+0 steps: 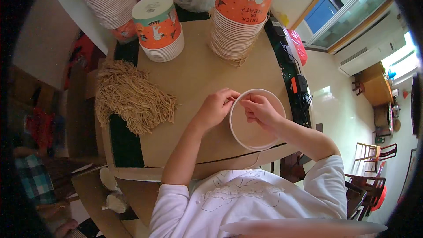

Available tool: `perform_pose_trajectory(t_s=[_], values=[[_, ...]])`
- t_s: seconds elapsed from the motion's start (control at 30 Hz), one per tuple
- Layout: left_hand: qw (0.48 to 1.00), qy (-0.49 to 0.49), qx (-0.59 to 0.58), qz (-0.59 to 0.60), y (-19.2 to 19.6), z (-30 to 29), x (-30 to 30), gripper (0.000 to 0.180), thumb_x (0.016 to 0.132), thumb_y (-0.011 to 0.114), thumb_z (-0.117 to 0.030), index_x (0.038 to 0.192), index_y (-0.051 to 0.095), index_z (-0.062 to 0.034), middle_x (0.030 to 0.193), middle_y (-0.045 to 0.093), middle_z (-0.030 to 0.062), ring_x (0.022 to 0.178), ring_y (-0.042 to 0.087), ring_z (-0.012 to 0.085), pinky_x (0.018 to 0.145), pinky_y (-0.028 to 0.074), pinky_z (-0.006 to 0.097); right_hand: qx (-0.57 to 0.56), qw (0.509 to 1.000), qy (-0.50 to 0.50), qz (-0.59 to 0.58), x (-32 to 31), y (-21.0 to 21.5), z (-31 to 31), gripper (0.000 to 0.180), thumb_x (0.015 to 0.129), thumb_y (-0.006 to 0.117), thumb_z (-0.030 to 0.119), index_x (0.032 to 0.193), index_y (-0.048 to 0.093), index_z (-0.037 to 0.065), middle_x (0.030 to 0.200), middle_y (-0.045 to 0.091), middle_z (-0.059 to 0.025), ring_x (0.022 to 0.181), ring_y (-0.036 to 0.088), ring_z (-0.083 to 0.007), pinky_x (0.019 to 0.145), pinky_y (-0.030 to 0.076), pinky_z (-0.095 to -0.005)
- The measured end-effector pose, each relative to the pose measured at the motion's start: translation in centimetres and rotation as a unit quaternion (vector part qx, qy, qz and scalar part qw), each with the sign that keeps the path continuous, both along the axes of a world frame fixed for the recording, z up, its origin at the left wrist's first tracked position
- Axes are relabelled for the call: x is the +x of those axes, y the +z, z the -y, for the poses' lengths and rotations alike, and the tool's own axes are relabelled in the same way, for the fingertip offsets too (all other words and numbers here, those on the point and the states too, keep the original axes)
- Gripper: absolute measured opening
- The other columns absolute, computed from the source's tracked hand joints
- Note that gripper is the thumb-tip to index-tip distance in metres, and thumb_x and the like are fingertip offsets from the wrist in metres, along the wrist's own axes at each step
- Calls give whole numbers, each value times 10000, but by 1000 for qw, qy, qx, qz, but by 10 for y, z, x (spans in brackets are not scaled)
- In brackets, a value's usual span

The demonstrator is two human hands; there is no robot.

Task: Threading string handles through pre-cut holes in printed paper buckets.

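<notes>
A paper bucket (pixel 252 135) with a white rim stands near the front right of the table, its open mouth facing up at me. My left hand (pixel 217 109) is closed at the left of its rim, fingertips pinching there from outside. Inside the mouth, my right hand (pixel 261 111) is curled close to the same stretch of rim. Whatever lies between its fingers is hidden. A thin pale cord (pixel 257 160) hangs over the table's front edge below the bucket. To the left lies a thick bundle of tan cords (pixel 132 94).
Behind are a short nested stack of orange and green paper buckets (pixel 159 31) and a taller stack (pixel 241 6) with cords hanging off it. Plastic-wrapped stacks (pixel 108 0) fill the back left. Power strips and adapters (pixel 299 83) line the right edge of the cardboard-covered table (pixel 200 64).
</notes>
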State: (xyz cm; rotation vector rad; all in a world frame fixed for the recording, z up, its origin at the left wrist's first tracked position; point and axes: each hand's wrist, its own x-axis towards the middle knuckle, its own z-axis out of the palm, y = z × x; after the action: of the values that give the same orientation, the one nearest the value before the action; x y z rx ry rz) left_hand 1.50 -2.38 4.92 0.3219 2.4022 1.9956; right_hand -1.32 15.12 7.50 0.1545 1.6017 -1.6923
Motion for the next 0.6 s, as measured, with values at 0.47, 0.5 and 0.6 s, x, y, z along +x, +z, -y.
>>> perform_pose_trajectory(t_s=[0.47, 0.5, 0.6], values=[[990, 41, 69, 120, -4, -3, -5, 87, 848, 536, -81, 870, 581, -9, 768, 615, 74, 659, 582, 152, 593, 467, 292, 31, 880, 246, -404, 22, 78, -3, 227, 863, 538, 69, 1080, 496, 21, 951, 594, -87, 861, 591, -184, 751, 483, -323], [979, 13, 136, 149, -7, -2, -8, 95, 863, 524, -91, 892, 571, -13, 763, 614, 59, 651, 574, 137, 583, 468, 280, 56, 836, 322, -442, 29, 100, 8, 255, 851, 538, 43, 1100, 491, 18, 962, 588, -100, 885, 585, -223, 767, 473, -341], [938, -68, 227, 254, -23, 0, -25, 106, 881, 490, -106, 916, 555, -30, 752, 599, 44, 647, 572, 136, 554, 472, 260, 36, 739, 436, -512, 28, 138, 45, 251, 835, 527, 29, 1086, 520, 33, 960, 578, -144, 875, 567, -314, 760, 456, -375]])
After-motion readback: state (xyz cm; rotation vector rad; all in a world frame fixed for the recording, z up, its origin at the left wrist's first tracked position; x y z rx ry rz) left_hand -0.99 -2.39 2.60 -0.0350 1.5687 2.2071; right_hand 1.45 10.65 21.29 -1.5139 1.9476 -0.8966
